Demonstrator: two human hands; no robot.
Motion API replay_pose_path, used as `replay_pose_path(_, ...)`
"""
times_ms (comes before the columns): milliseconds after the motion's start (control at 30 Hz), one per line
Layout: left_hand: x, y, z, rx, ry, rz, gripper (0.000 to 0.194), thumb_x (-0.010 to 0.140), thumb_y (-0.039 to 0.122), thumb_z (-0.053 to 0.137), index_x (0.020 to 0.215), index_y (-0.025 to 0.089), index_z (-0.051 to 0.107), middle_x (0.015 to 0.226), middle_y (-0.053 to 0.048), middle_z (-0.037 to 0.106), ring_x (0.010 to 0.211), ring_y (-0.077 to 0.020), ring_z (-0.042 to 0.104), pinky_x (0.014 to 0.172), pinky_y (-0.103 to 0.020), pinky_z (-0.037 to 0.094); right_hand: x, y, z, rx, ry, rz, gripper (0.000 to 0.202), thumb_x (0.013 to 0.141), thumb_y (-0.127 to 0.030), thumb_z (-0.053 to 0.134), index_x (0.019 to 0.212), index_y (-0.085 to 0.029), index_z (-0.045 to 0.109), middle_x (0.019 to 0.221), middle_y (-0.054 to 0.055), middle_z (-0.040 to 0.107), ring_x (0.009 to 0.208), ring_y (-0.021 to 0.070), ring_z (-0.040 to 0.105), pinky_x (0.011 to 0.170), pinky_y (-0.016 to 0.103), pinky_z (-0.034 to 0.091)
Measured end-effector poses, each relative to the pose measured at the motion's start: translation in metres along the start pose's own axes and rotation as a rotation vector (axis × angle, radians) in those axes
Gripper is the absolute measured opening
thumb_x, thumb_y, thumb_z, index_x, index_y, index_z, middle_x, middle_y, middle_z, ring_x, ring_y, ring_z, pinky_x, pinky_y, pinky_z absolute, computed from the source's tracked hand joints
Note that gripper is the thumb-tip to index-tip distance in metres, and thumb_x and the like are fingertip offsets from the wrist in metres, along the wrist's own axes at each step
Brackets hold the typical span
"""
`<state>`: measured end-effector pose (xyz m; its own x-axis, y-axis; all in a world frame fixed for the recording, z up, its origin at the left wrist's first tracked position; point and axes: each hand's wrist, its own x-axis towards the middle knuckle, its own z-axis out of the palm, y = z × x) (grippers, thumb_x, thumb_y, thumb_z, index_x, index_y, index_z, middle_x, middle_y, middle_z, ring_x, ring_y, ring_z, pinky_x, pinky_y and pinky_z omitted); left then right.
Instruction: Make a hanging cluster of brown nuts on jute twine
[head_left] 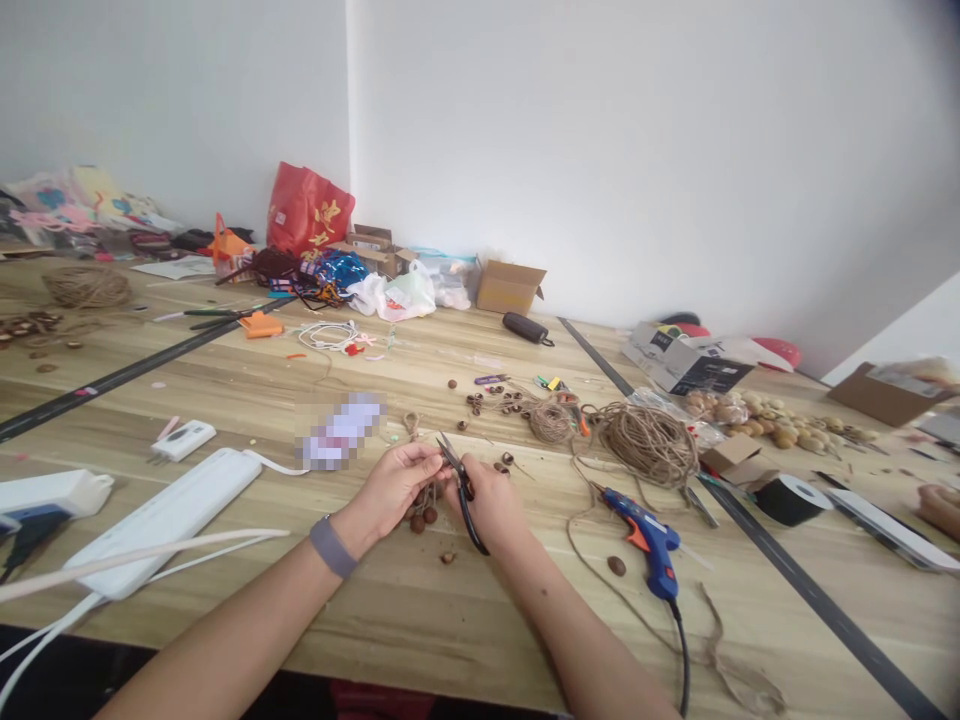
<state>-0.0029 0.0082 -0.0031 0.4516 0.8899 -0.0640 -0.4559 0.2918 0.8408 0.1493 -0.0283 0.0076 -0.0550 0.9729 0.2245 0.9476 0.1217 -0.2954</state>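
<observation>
My left hand, with a grey band at its wrist, is closed in a pinch on a twine cord, whose looped end sticks up above the fingers. Black-handled scissors are in my right hand, blades pointing up and left beside the left fingertips. Below and between the hands hang or lie brown nutshells on twine; whether they touch the table cannot be made out. A broken shell piece lies just below them.
On the right are a blue hot glue gun with its cable, a twine coil and black tape. A white power strip with cords lies left. Boxes, bags and a red bag stand along the wall.
</observation>
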Motion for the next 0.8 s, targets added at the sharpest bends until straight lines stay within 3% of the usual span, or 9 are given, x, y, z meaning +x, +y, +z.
replay_pose_path(100,0.002,0.001,0.002,-0.028,0.023,0.038,0.026,0.064,0.029,0.087,0.075,0.014,0.069,0.069,-0.004,0.07,0.058,-0.0133,0.065,0.053,-0.02,0.049,0.0,0.002,0.004,0.022,-0.004,-0.011,0.008,0.091,-0.027,0.054,0.09,-0.02,0.058,0.08,0.005,0.068,0.07,0.0167,0.063,0.059,0.022,0.033)
replay_pose_path(267,0.002,0.006,0.008,-0.105,0.078,0.063,0.024,0.06,0.018,0.089,0.07,0.013,0.068,0.07,-0.001,0.07,0.068,-0.0113,0.067,0.071,-0.02,0.054,0.0,0.0,0.003,0.0,0.037,0.009,0.018,0.085,-0.028,0.06,0.1,-0.021,0.057,0.097,0.006,0.066,0.074,0.0174,0.063,0.059,0.024,0.033)
replay_pose_path(500,0.0,0.01,0.013,-0.123,0.113,0.041,0.015,0.064,0.008,0.084,0.072,0.012,0.071,0.072,-0.002,0.072,0.068,-0.0111,0.067,0.071,-0.019,0.053,0.0,0.001,0.0,-0.009,0.036,0.006,0.024,0.084,-0.029,0.061,0.106,-0.021,0.057,0.101,0.007,0.064,0.08,0.0191,0.063,0.063,0.025,0.035)
replay_pose_path(800,0.002,0.007,0.011,-0.154,0.123,-0.005,0.012,0.067,0.003,0.08,0.073,0.01,0.072,0.073,-0.004,0.073,0.067,-0.0109,0.068,0.071,-0.019,0.054,0.0,-0.001,0.001,0.038,0.01,0.033,0.018,0.086,-0.028,0.06,0.101,-0.02,0.056,0.099,0.007,0.064,0.079,0.0193,0.064,0.063,0.025,0.036)
